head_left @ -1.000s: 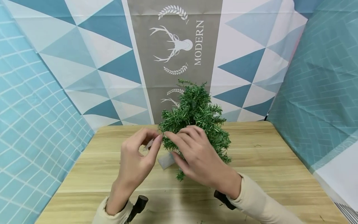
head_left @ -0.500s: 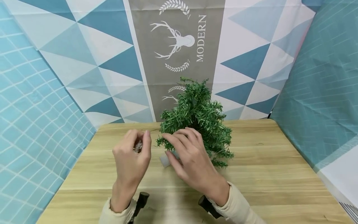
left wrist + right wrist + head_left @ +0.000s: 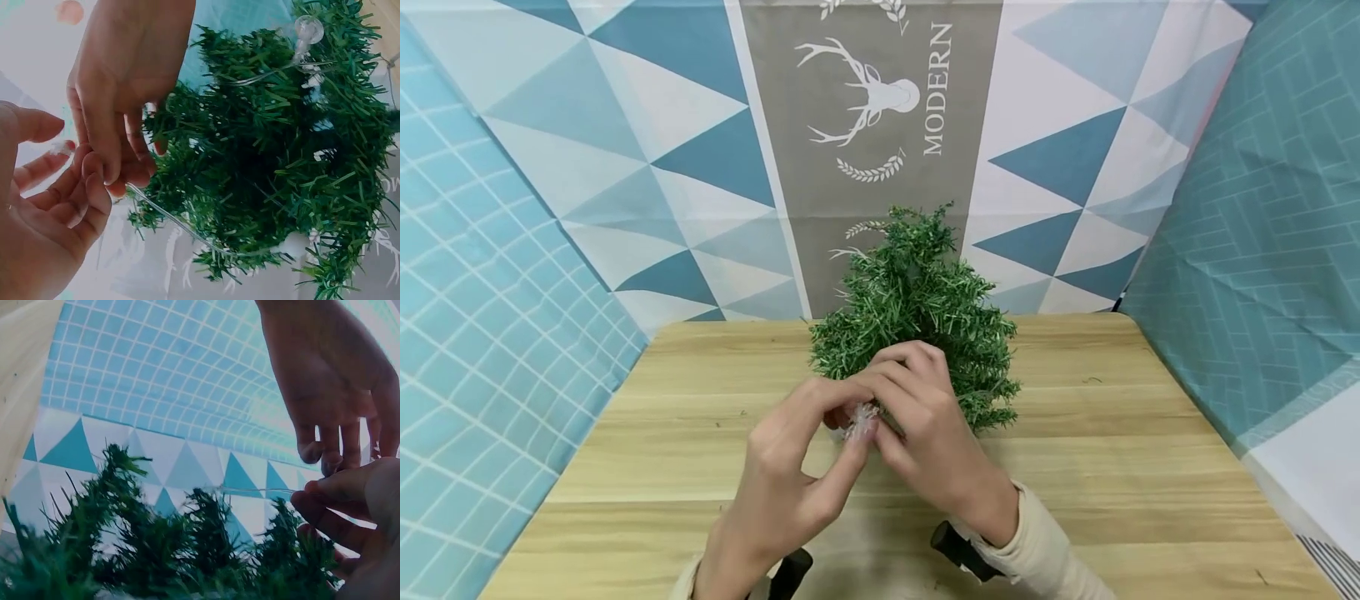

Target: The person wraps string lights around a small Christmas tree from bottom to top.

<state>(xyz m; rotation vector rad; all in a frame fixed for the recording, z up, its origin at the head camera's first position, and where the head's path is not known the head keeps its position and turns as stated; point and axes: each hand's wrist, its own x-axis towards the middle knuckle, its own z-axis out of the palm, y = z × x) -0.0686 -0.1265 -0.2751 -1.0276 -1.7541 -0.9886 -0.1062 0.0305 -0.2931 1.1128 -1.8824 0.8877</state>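
A small artificial Christmas tree [image 3: 917, 292] stands on the table in front of both hands. My left hand [image 3: 797, 458] holds a small clear clump of string lights [image 3: 861, 421] between thumb and fingers. Close against it, my right hand [image 3: 925, 425] pinches the clear cord [image 3: 181, 226], which runs to the branches in the left wrist view. A round clear bulb [image 3: 309, 29] and a whitish ball [image 3: 294, 245] sit among the needles there. In the right wrist view a stretch of cord [image 3: 262, 490] spans from the tree to the right fingertips. The tree's base is mostly hidden behind the hands.
The wooden table [image 3: 647, 467] carries a few loose needle scraps. A patterned cloth backdrop [image 3: 865, 183] rises behind the tree, with blue cloth walls at the left [image 3: 490, 333] and right [image 3: 1240, 250].
My left hand first drew away leftward with the clear clump, then came back right to meet the right hand. The right hand stayed close to the tree's front left.
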